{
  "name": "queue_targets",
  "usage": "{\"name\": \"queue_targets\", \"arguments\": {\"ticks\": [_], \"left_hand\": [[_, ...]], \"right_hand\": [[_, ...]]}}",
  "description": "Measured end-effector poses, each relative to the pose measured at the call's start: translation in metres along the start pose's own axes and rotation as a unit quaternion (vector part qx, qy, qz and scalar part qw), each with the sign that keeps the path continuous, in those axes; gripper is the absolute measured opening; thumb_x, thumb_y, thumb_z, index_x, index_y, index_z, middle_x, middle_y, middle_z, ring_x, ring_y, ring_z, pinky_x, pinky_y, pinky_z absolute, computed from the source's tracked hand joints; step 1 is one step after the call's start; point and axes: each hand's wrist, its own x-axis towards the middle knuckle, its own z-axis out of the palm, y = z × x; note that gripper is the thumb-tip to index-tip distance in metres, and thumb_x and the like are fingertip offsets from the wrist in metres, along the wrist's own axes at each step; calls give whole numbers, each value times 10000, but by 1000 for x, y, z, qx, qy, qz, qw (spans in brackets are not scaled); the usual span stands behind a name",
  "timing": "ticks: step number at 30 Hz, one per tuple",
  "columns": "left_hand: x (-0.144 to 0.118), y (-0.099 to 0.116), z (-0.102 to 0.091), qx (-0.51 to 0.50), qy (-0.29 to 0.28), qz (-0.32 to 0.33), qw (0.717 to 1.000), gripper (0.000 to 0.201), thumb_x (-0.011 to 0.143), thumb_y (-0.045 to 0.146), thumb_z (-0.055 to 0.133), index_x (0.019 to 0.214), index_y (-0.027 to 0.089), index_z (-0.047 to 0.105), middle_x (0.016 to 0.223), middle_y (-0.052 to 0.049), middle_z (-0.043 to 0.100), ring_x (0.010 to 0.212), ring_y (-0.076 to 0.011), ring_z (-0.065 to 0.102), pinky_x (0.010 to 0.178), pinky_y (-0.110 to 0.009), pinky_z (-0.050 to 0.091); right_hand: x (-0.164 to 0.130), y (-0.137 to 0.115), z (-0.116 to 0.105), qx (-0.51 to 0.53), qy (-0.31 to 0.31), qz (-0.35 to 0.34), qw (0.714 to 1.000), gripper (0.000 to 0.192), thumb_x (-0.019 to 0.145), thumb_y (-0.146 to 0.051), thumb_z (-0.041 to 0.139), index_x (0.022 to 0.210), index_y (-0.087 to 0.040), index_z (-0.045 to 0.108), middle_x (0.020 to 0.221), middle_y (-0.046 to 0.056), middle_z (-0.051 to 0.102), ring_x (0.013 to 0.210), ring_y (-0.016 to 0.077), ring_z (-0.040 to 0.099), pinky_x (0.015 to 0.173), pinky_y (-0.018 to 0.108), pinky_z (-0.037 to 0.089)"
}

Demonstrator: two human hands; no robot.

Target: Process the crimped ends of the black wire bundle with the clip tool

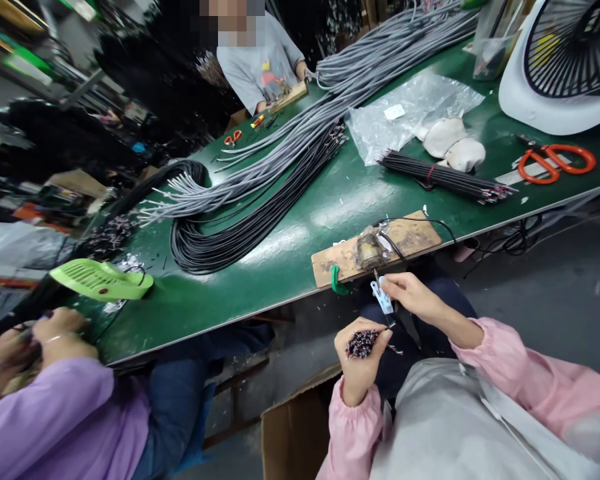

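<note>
My left hand (357,363) is closed round a bundle of thin black cables (363,344), whose stripped ends with red and white wires point up at me. One cable end with fine coloured wires stands out by the thumb. In my right hand (414,297) a light blue clothes peg (382,295) is pinched, its lower end close to that cable end. Whether the peg touches the wire I cannot make out. Just beyond the peg, a small motor-like device (369,251) sits on a wooden board (330,261) at the table's near edge, with a green clamp (337,280) beside it.
The green table (290,233) carries long grey cables (260,160), black cables (220,250), a tied black bundle (440,175), orange-handled scissors (545,164) and a white fan (555,110). A co-worker in a purple sleeve (65,400) sits left; another person (260,60) is across. A cardboard box (295,433) stands below.
</note>
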Motion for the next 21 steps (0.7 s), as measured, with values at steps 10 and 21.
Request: {"name": "queue_targets", "arguments": {"ticks": [10, 21], "left_hand": [[7, -5, 7, 45, 15, -41, 998, 54, 717, 181, 688, 681, 143, 675, 640, -22, 665, 585, -150, 612, 596, -272, 494], [5, -2, 7, 37, 16, -47, 998, 56, 708, 165, 688, 656, 149, 675, 622, -16, 651, 561, -141, 590, 573, -259, 469]], "right_hand": [[3, 6, 9, 191, -25, 44, 980, 402, 701, -506, 682, 656, -128, 555, 582, -30, 497, 500, 77, 446, 493, 208, 371], [-38, 2, -8, 53, 136, -72, 987, 360, 895, -499, 412, 806, -173, 536, 624, 14, 540, 565, 141, 526, 510, 260, 400]]}}
